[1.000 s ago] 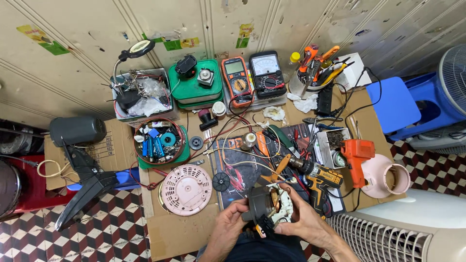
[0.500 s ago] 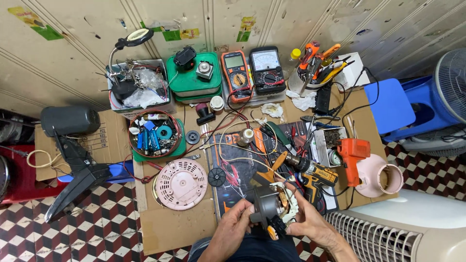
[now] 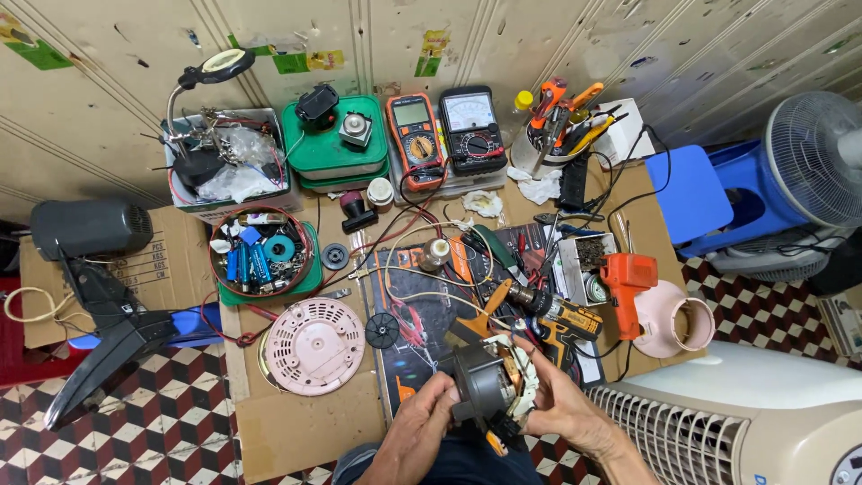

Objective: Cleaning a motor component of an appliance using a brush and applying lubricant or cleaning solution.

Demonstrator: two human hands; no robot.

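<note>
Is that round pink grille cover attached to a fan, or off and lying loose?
Off. The pink grille cover lies flat on the cardboard-covered table, apart from the fan motor held in both hands.

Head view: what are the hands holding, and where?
A small fan motor: left hand grips its grey housing side, right hand the winding side.

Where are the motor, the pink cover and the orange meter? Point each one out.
motor (image 3: 480, 384): head view, on its grey housing between the hands.
pink cover (image 3: 314, 346): head view, centre of the round disc.
orange meter (image 3: 415, 135): head view, on its dial.
</note>
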